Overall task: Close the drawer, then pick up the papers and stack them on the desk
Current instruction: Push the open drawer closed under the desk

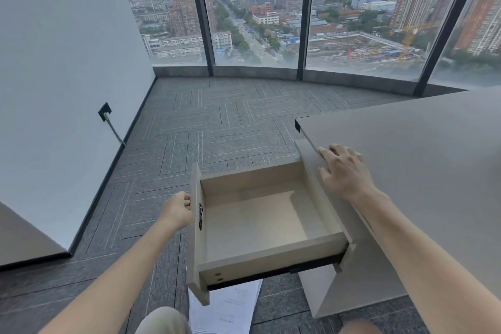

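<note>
A beige drawer (260,225) stands pulled far out of the desk cabinet (349,287), and nothing lies inside it. My left hand (177,209) is against the outer face of the drawer front (196,230), fingers curled at its edge. My right hand (345,171) rests flat, fingers spread, on the edge of the grey desk (423,154). White printed papers (225,309) lie on the carpet under the drawer, partly hidden by it.
Grey patterned carpet (217,122) runs to floor-to-ceiling windows (257,13). A white wall (59,68) with a socket and cable (105,112) stands on the left. My knees show at the bottom edge.
</note>
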